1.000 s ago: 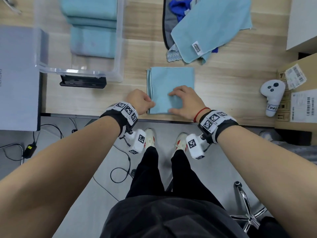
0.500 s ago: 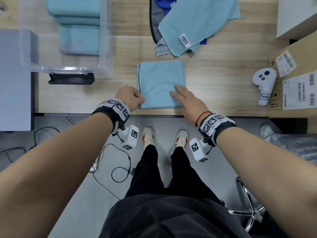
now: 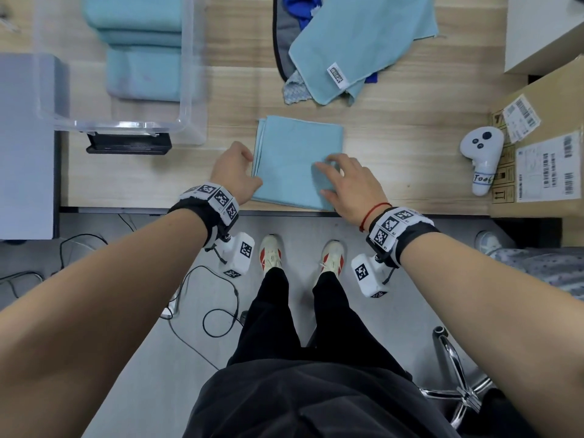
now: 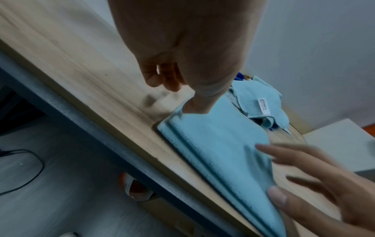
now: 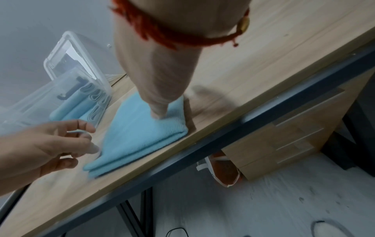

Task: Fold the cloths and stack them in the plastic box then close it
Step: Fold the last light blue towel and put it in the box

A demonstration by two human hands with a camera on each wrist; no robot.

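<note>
A wood-grain counter is seen from above, w/ grey floor and loose cables below its front edge. A folded cloth lies flat near that edge, approx. between the two hands. The left hand is held just beside the cloth's left side, fingers loosely curled and gripping nothing; whether the thumb touches the hem cannot be told. The right hand is laid on the near right corner, fingers spread and pressed flat, thumb at the cloth's edge. The plastic box stands open to the left, well apart, w/ folded cloths already stacked inside. An unfolded cloth is left at the back, over a pile of other fabric.

Risks, as judged: the layered hems on the left side could be splayed if the cloth is lifted by one side only, so the fold would be lost. The cloth sits close to the counter's edge and could be dragged off by a sliding push. The box wall could be caught on the way in, and the stack inside could be knocked askew.

Writing: a white tag on the unfolded cloth is too small to read. A white controller carries a handwritten label, approx. "Too…", partly cut off. Barcode labels on a cardboard carton can't be read.
</note>
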